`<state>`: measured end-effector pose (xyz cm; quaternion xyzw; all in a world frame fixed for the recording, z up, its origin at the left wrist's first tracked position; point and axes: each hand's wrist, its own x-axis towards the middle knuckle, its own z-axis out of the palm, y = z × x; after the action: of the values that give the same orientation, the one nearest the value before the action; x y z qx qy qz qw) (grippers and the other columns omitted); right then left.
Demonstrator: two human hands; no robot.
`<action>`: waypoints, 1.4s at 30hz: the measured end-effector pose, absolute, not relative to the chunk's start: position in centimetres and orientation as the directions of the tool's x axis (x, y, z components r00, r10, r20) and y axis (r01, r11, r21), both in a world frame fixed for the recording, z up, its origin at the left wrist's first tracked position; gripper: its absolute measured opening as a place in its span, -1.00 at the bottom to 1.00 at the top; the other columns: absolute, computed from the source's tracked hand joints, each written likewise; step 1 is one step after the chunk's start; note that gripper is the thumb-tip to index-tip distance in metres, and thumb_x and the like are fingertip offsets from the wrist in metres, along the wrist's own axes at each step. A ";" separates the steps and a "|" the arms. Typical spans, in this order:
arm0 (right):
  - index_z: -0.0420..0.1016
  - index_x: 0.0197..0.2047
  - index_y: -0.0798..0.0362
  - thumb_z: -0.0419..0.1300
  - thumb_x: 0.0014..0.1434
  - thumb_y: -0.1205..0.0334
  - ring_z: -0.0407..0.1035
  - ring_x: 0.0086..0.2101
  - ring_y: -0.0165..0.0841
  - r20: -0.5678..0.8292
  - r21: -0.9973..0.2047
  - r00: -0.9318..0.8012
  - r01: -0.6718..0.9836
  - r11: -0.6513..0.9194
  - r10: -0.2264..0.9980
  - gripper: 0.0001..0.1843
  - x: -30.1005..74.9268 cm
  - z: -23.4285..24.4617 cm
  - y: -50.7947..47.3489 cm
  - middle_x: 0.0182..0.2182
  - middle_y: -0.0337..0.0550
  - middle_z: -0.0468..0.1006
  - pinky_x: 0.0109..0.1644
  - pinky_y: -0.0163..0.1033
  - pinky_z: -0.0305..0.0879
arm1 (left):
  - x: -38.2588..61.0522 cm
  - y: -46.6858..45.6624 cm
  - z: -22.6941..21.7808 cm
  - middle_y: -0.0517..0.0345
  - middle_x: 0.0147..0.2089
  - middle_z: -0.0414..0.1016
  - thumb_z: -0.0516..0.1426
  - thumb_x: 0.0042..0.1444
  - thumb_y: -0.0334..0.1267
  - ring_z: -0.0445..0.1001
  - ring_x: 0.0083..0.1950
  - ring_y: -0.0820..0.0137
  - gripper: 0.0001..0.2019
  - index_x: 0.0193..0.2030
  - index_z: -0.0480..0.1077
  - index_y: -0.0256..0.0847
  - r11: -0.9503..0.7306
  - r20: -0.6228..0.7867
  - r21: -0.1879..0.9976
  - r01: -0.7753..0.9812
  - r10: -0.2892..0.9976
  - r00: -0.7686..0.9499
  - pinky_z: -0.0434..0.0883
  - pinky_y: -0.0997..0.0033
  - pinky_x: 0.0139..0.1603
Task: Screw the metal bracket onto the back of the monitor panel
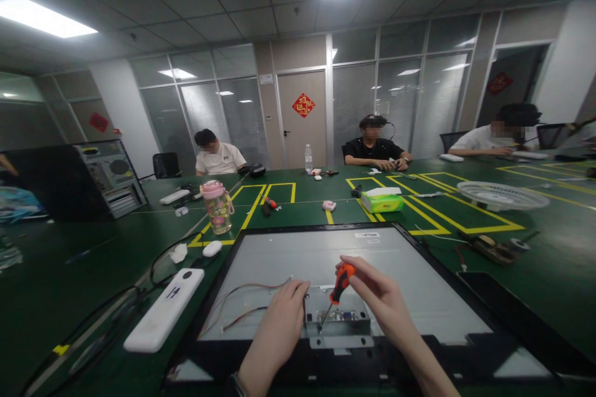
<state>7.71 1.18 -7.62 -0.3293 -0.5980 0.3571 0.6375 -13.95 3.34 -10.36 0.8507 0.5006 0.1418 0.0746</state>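
Observation:
A monitor (419, 285) lies face down on the green table, its grey metal back panel up. My right hand (377, 298) is closed on a small screwdriver (341, 282) with an orange and black handle. The tip points down at a metal bracket (342, 325) near the panel's lower edge. My left hand (282, 319) rests on the panel just left of the bracket, fingers curled down and pressed together at the bracket's edge. Thin loose wires (242, 298) trail leftward from that spot.
A white oblong device (165, 310) and black cables lie to the left. A pink-lidded bottle (216, 206), a green tissue box (382, 201), a white fan grille (503, 195) and a computer case (107, 177) stand farther back. Three people sit at the table's far side.

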 end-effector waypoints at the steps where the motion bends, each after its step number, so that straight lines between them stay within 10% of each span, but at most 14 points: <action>1: 0.68 -0.09 -0.08 0.33 0.18 0.02 0.55 -0.23 -0.21 0.541 -0.838 0.048 -0.055 0.543 0.840 -0.73 7.7 -7.6 1.2 -0.25 -0.07 0.63 -0.10 -0.16 0.51 | -14.0 3.4 -10.4 -0.14 0.31 0.36 -0.13 0.25 -0.55 0.32 0.34 0.20 -0.48 0.31 0.29 -0.29 -0.488 0.165 0.266 0.832 0.873 0.459 0.24 0.10 0.39; 7: 0.69 -0.30 -0.03 0.33 0.15 -0.03 0.51 -0.25 -0.21 0.545 -0.828 -0.083 -0.211 0.520 0.834 -0.75 8.1 -7.2 1.4 -0.27 -0.06 0.57 -0.19 -0.15 0.50 | -13.9 3.6 -10.5 -0.10 0.26 0.41 -0.13 0.24 -0.55 0.37 0.28 0.25 -0.49 0.29 0.31 -0.28 -0.499 0.175 0.286 0.818 0.867 0.467 0.26 0.16 0.37; 16: 0.58 0.10 -0.09 0.23 0.28 -0.01 0.52 0.04 -0.10 0.402 -0.903 -0.099 -0.209 0.376 0.910 -0.62 8.2 -8.0 1.3 -0.02 0.03 0.67 0.21 0.10 0.33 | -13.9 3.4 -10.3 -0.13 0.31 0.36 -0.13 0.26 -0.55 0.32 0.33 0.22 -0.49 0.31 0.29 -0.30 -0.486 0.156 0.276 0.829 0.874 0.460 0.21 0.14 0.40; 26: 0.69 -0.29 -0.05 0.39 0.12 0.07 0.48 -0.25 -0.27 0.519 -0.834 -0.040 -0.239 0.496 0.854 -0.85 8.3 -7.5 1.4 -0.29 -0.14 0.52 -0.17 -0.21 0.46 | -14.0 3.6 -10.6 -0.10 0.28 0.39 -0.13 0.27 -0.55 0.35 0.30 0.25 -0.51 0.29 0.30 -0.30 -0.504 0.182 0.276 0.818 0.863 0.471 0.24 0.18 0.38; 42: 0.62 0.05 -0.13 0.27 0.26 0.04 0.56 -0.09 -0.20 0.491 -0.862 -0.031 -0.165 0.480 0.871 -0.69 8.3 -7.7 1.7 -0.13 -0.07 0.69 0.07 -0.06 0.47 | -14.0 3.7 -11.1 -0.07 0.28 0.39 -0.15 0.27 -0.56 0.35 0.29 0.22 -0.49 0.30 0.30 -0.29 -0.505 0.192 0.259 0.823 0.862 0.468 0.23 0.16 0.39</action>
<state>8.27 1.71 -7.74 -0.3002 -0.5876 0.4124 0.6281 -13.96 3.72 -11.07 0.8544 0.4933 0.1498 0.0651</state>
